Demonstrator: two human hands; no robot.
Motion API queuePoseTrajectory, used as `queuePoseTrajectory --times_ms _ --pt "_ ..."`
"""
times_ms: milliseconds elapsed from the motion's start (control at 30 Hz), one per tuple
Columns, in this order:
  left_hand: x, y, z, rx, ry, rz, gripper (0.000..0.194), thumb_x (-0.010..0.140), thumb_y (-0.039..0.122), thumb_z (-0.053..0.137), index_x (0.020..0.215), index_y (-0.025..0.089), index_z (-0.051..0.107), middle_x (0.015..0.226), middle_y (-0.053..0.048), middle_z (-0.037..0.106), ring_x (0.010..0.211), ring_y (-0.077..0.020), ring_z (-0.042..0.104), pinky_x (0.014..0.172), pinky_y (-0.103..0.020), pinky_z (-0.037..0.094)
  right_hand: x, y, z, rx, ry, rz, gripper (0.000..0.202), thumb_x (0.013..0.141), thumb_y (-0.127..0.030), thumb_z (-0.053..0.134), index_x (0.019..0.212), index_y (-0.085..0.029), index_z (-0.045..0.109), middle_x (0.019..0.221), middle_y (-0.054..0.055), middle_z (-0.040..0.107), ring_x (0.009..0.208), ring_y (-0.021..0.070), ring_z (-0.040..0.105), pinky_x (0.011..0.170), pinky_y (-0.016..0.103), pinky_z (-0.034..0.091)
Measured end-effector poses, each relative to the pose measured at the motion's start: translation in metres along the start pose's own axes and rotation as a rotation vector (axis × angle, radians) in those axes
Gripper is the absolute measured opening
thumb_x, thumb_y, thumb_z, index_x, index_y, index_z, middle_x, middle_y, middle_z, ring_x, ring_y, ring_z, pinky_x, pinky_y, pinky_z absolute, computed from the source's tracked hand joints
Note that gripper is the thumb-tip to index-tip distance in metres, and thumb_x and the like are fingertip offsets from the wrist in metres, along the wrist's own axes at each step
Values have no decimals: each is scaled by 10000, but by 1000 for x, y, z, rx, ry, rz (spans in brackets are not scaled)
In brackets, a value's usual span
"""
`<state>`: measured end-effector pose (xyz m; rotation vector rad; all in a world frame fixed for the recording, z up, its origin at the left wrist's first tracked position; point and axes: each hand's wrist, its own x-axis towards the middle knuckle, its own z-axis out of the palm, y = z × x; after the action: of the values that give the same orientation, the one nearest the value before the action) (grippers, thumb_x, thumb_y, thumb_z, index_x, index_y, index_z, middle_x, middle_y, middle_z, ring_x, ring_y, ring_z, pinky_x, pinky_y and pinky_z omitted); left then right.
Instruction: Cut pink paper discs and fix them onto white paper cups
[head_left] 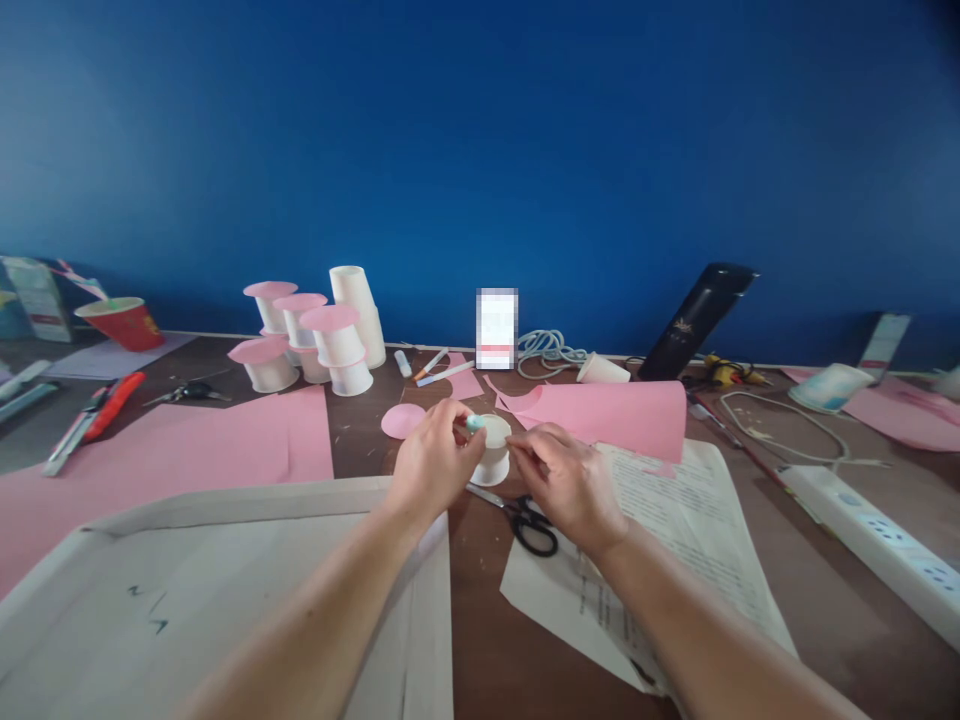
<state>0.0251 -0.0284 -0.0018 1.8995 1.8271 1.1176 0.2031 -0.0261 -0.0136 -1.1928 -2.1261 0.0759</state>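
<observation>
Both hands meet over an upturned white paper cup (492, 452) near the middle of the brown table (840, 590). The left hand (433, 462) is closed around a small glue stick with a pale blue tip (475, 423), the tip touching the cup's top edge. The right hand (566, 482) pinches the cup's side with its fingertips (517, 447), holding it steady on the table.

Black-handled scissors (525, 517) lie just in front of the cup, between the two wrists. A cut pink paper circle (403, 420) lies just left of the left hand. A large pink sheet (187, 450) spreads to the left, and a curled pink sheet (607, 412) rests right behind the cup, over printed white pages (675, 540). A big folded white sheet (225, 590) lies under the left forearm.

Further back on the left stands a cluster of white cups capped with pink discs (311, 340), beside a stack of plain cups (360, 310). A red cup (124, 322) sits at the far left, a red utility knife (112, 400) nearer. A white power strip (877, 545) runs along the right side, well apart from the hands
</observation>
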Motion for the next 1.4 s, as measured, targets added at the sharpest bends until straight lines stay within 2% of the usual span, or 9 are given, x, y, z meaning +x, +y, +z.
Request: queuePoseTrajectory --times_ms 200,300,500,767,900,1033,1167,1300,1400 --pt "-2 -1 -1 8 14 30 126 808 306 565 891 212 548 834 -20 632 767 -182 599 639 -292 422 0 -3 5 161 24 188 143 847 -355 575 903 -225 556 835 16 667 671 152 624 627 269 449" --pt "-2 -1 0 5 28 40 114 810 289 570 889 211 543 844 -19 634 771 -178 599 644 -290 423 1 -7 8 229 -11 266 287 768 -375 647 974 -228 512 812 9 661 641 158 610 623 290 467" --pt "-4 2 0 32 44 20 106 804 275 574 889 220 542 843 -18 651 767 -185 609 607 -277 404 1 -4 21 218 0 249 689 667 -482 731 1242 -231 448 1079 87 624 798 216 619 700 358 500" --pt "-7 3 0 33 50 50 112 824 299 575 888 216 535 838 -12 646 751 -176 600 583 -270 400 3 13 25 347 -5 155 709 761 -254 654 1399 -272 344 1220 86 591 1109 249 555 950 435 432" --pt "-5 1 -1 -23 110 126 124 824 292 603 912 211 572 849 -16 637 735 -160 582 596 -263 424 4 14 20 472 16 154 668 761 -158 590 1383 -275 376 1297 85 534 1131 232 536 967 427 422" --pt "-2 2 -5 -166 187 306 176 811 236 646 983 217 616 898 -20 632 718 -133 570 664 -267 474 6 5 8 651 180 323 357 823 -299 597 1172 -239 548 1015 46 616 773 156 574 716 310 488" --pt "-5 8 -7 -175 187 445 192 828 229 638 1020 238 624 887 -10 633 743 -134 564 691 -262 476 6 -5 -5 975 44 410 234 843 -397 597 945 -194 655 715 -3 580 625 116 514 583 239 431" --pt "-8 11 -5 -121 145 493 193 858 253 602 1048 232 625 899 -24 641 828 -161 563 745 -284 474 6 -11 -9 1121 -111 452 225 838 -382 617 928 -190 693 654 -20 544 529 74 423 491 208 341" --pt "-8 10 -3 -85 139 525 201 864 250 594 1061 226 622 902 -28 641 852 -166 568 776 -295 476 6 -13 -7 1213 -139 482 195 841 -353 620 898 -179 691 606 -34 505 492 57 368 452 199 283"
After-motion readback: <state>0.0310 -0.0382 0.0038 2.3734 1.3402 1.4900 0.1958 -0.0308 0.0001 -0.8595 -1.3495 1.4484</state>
